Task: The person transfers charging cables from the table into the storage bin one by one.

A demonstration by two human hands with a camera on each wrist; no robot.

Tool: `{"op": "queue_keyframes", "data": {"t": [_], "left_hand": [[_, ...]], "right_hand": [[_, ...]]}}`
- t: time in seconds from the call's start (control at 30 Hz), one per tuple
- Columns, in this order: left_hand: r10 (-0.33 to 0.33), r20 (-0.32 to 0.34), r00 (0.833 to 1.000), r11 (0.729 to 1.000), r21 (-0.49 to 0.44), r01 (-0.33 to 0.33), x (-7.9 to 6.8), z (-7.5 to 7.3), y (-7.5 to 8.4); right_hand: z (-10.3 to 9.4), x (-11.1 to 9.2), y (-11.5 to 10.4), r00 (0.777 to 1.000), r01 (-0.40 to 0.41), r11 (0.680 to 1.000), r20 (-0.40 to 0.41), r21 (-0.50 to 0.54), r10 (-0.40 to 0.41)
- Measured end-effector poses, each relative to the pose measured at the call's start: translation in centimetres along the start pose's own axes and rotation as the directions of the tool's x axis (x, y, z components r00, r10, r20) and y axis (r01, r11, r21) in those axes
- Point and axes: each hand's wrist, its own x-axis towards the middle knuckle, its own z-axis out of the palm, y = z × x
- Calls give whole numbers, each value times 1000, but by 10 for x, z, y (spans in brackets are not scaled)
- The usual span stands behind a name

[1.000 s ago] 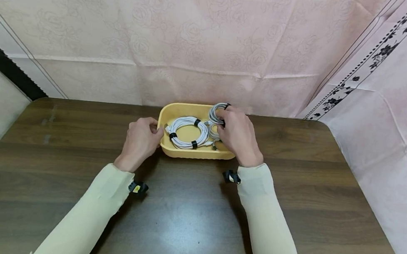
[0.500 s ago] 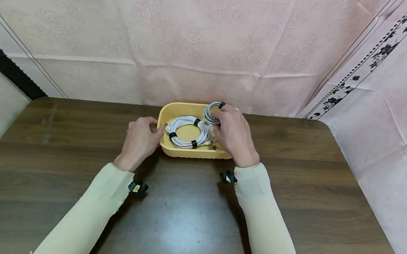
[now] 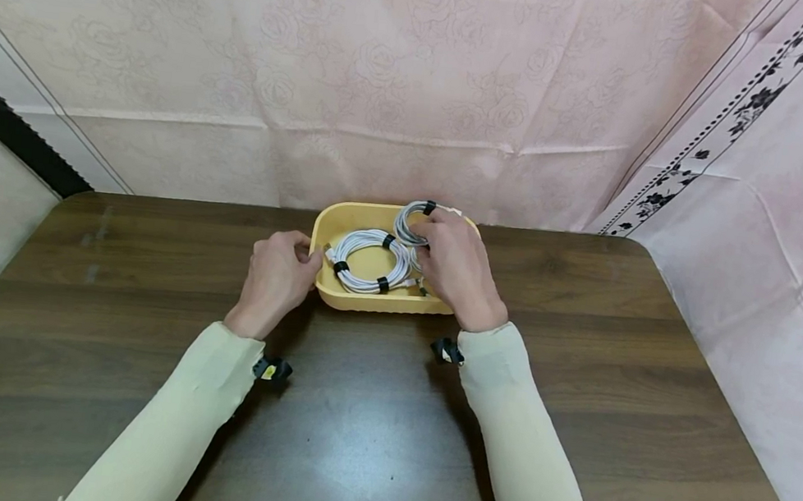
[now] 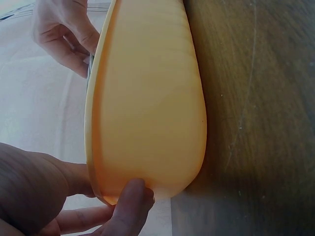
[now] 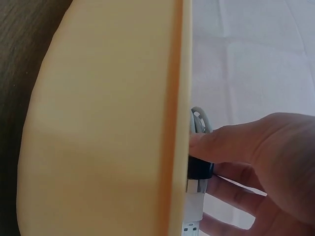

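A yellow plastic tray (image 3: pixel 384 305) stands at the table's back edge. My left hand (image 3: pixel 277 278) grips its left end, thumb and fingers on either side of the rim in the left wrist view. Inside the tray lies a white coiled cable (image 3: pixel 366 236), bound with several black ties. My right hand (image 3: pixel 459 269) pinches a grey coiled cable (image 3: pixel 404 226) above the tray's right half. A USB plug (image 5: pixel 191 228) on it shows beside the black tie (image 5: pixel 201 168) in the right wrist view. Part of another pale coil (image 3: pixel 415 259) peeks out under the right hand.
The brown wooden table (image 3: pixel 350 443) reaches forward to a pale pink patterned cloth (image 3: pixel 391 84) hanging right behind the tray. More cloth (image 3: pixel 801 271) hangs along the right side. A black strip (image 3: pixel 7 123) runs down at the left.
My right hand has shifted slightly left with the grey cable, bringing it toward the white coil. The left hand and the tray stay where they were.
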Motion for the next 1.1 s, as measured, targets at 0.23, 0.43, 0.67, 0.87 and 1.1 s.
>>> {"op": "queue_keyframes", "data": {"t": [0.23, 0.43, 0.67, 0.87, 1.1], "left_hand": [[0, 5, 1000, 1000, 8, 0, 0, -1, 2], [-12, 7, 1000, 1000, 8, 12, -1, -1, 2], [-8, 4, 1000, 1000, 9, 8, -1, -1, 2], [-10, 3, 1000, 1000, 13, 10, 0, -1, 2], [-24, 12, 1000, 1000, 10, 24, 0, -1, 2]], "right_hand": [[2, 1, -2, 1000, 10, 1000, 29, 24, -11], [3, 1, -6, 997, 3, 1000, 73, 7, -4], [6, 0, -11, 994, 19, 1000, 104, 10, -20], [10, 0, -13, 995, 50, 998, 90, 31, -52], [13, 1, -16, 991, 91, 995, 98, 35, -94]]}}
